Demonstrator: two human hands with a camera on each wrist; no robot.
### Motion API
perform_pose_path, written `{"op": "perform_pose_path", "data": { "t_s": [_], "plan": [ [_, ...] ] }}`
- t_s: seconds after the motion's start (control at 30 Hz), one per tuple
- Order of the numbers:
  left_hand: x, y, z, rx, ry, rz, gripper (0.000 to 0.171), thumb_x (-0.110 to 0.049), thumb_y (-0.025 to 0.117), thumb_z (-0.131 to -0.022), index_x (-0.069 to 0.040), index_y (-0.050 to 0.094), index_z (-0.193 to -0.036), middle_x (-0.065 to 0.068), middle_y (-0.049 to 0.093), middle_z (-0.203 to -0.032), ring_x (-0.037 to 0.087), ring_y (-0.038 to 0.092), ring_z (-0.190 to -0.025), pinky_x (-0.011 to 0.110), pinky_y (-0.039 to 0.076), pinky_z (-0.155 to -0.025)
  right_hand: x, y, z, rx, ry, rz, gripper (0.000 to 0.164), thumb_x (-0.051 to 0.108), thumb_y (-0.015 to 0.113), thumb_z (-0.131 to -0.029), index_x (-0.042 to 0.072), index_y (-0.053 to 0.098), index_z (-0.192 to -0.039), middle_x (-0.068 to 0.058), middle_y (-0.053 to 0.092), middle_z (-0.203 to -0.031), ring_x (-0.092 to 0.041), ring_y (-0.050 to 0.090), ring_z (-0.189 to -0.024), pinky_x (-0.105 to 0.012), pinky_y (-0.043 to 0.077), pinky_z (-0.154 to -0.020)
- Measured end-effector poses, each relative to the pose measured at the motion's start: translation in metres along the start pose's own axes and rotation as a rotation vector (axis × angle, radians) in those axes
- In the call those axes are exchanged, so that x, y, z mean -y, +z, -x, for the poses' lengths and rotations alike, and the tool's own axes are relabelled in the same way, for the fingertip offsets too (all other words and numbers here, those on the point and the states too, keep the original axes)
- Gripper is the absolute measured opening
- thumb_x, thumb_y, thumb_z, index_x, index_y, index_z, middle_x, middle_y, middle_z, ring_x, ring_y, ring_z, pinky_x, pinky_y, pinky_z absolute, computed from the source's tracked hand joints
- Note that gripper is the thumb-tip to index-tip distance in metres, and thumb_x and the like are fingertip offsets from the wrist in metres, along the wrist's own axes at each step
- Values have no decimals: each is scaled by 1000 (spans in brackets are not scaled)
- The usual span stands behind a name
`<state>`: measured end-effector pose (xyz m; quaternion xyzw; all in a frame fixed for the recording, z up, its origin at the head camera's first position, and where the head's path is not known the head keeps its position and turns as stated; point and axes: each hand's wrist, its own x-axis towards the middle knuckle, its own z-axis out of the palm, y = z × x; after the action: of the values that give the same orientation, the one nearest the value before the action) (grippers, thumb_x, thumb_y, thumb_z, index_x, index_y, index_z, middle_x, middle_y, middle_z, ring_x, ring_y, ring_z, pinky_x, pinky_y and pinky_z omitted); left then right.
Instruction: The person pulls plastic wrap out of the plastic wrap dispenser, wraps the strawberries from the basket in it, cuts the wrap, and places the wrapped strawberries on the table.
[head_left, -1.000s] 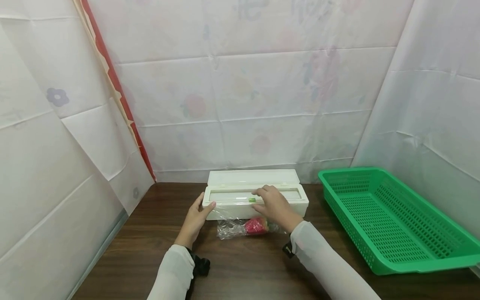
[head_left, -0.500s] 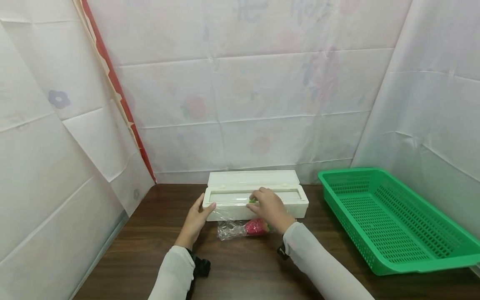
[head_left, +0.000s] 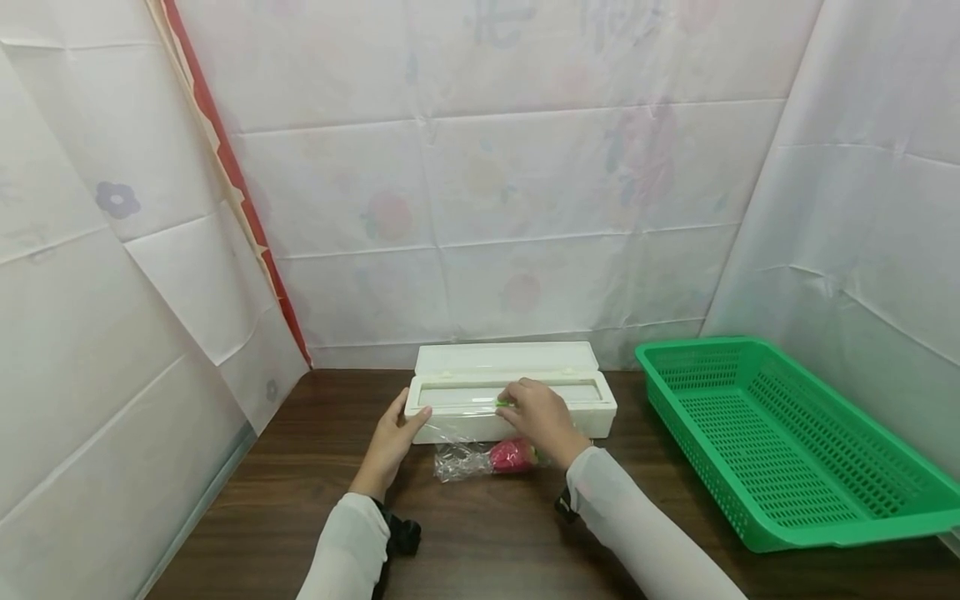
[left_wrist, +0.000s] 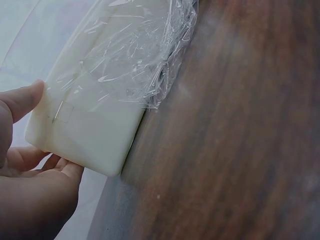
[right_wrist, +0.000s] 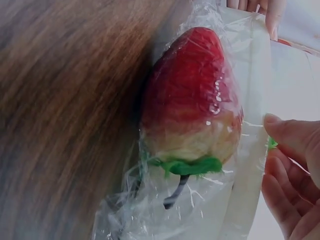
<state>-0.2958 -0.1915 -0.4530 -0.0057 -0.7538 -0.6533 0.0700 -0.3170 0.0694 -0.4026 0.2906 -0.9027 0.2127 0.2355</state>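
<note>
A white cling film dispenser lies lengthwise on the table with its lid tipped back. My left hand grips its left end, thumb on the front top edge and fingers round the end, as the left wrist view also shows. With thumb and fingertips my right hand pinches the small green slide cutter near the middle of the front rim; the fingers hide most of it. Clear film hangs over the dispenser's front. A red strawberry model with green leaves and a dark stem lies under the film against the dispenser.
On the right stands a green perforated plastic basket. The brown wooden table reaches back to a white patterned sheet, with more sheeting at both sides.
My right hand has shifted slightly left, and its fingers have closed on the green slide cutter. The left hand has kept its place on the dispenser's end.
</note>
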Motion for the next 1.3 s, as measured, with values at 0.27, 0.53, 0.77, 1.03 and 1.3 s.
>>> {"op": "perform_pose_path", "data": {
  "t_s": [0.27,0.53,0.77,1.03,1.3],
  "plan": [
    [-4,0,2,8,12,4,84,-32,64,-100,-1,13,-160,21,15,-164,37,20,-149,52,26,-116,3,0,1,-17,-42,28,11,21,81,-87,19,75,-97,5,72,-97,-12,66,-82,-27,54,-63],
    [-17,1,7,14,-28,8,80,-24,63,-101,3,14,-158,24,15,-163,39,19,-148,53,25,-116,4,1,2,-1,-56,56,12,19,78,-89,21,78,-101,7,73,-105,-17,67,-95,-35,58,-67],
    [-16,1,7,15,-16,6,80,-25,63,-102,3,13,-158,25,15,-163,40,19,-148,54,24,-116,5,1,3,-9,-68,79,17,17,78,-89,24,79,-105,7,73,-108,-17,67,-95,-36,57,-64],
    [-2,1,1,-6,-6,-15,84,-32,66,-99,-1,15,-159,20,17,-164,37,20,-149,52,25,-116,4,4,2,-23,-111,104,21,17,79,-88,25,79,-107,7,73,-109,-18,67,-94,-37,58,-63],
    [-3,0,2,1,-7,-15,84,-31,64,-100,-1,13,-159,21,15,-164,38,18,-149,53,24,-116,8,3,2,-27,-150,93,27,9,77,-88,26,79,-110,5,74,-109,-22,67,-95,-40,57,-62]
  ]
}}
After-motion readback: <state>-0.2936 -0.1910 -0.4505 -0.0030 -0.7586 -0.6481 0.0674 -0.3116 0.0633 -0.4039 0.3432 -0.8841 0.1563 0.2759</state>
